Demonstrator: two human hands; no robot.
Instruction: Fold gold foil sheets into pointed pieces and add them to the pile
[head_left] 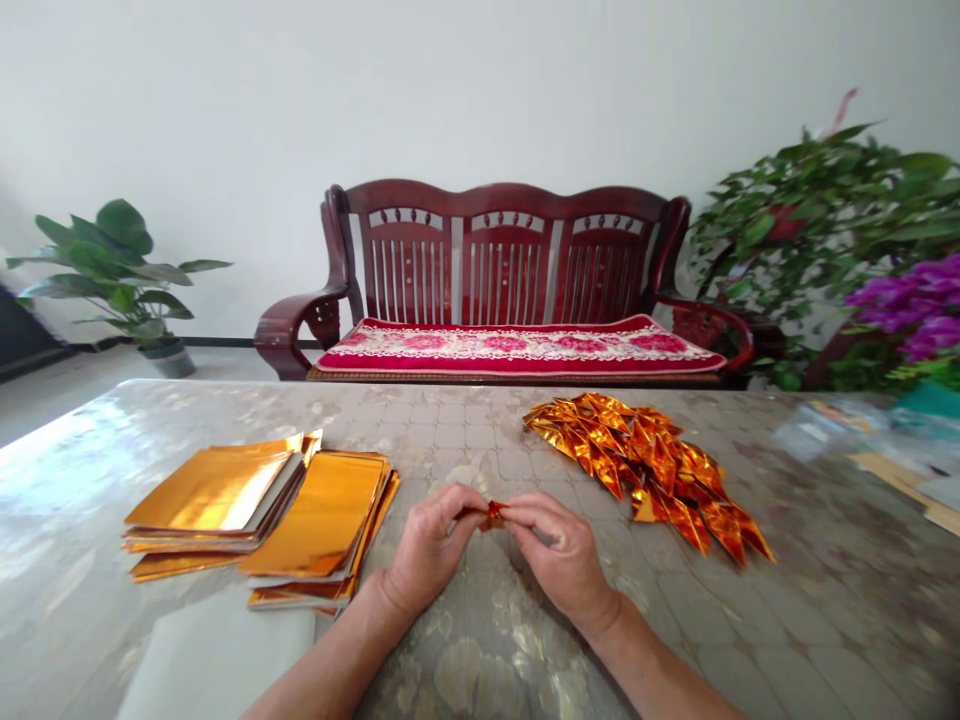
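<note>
My left hand point(431, 545) and my right hand point(559, 555) meet above the middle of the table, pinching a small folded piece of gold foil paper point(493, 516) between their fingertips. Most of that piece is hidden by my fingers. To the left of my left hand lie two loose stacks of gold foil sheets point(214, 490) point(319, 515), with pale edges showing along their sides. To the right of my right hand, a heap of folded, pointed gold foil pieces point(637, 465) lies on the table, not touching the hand.
The table point(480, 420) has a glossy, patterned top. A white sheet point(214, 660) lies at its near left. Clear plastic packets point(821, 425) and flat card point(892, 480) lie at the right. Beyond stand a dark wooden bench point(502, 250) and potted plants.
</note>
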